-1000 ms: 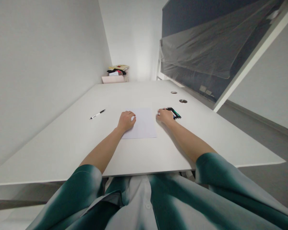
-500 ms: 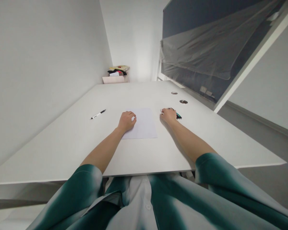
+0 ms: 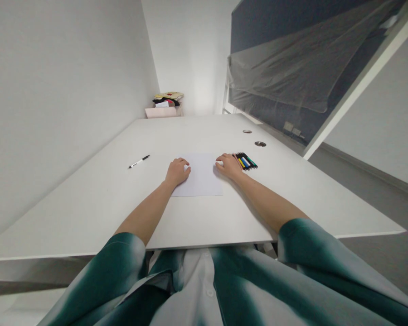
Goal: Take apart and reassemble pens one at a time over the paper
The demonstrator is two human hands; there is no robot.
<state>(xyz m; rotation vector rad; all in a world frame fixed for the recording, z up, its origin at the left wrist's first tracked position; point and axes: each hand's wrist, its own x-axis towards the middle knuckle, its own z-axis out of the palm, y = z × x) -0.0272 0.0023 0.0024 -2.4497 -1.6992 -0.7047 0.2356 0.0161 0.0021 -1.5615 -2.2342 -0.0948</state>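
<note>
A white sheet of paper (image 3: pixel 202 180) lies flat on the white table (image 3: pixel 98 199) in front of me. My left hand (image 3: pixel 177 172) rests on the sheet's left edge, fingers curled into a loose fist with nothing in it. My right hand (image 3: pixel 228 166) lies at the sheet's right edge, its fingers bent low and its fingertips touching the paper, holding nothing. Just right of that hand, several coloured pens (image 3: pixel 246 161) lie side by side on the table, untouched.
A single black-and-white pen (image 3: pixel 138 161) lies on the table to the left. Two round cable holes (image 3: pixel 259 144) sit beyond the coloured pens. A pink box with stacked items (image 3: pixel 163 110) stands past the far end. A plastic-covered dark board (image 3: pixel 292 68) leans at the right.
My right hand has left the coloured pens and moved left to the paper's right edge; the pens now lie uncovered in a row. My left hand has barely shifted.
</note>
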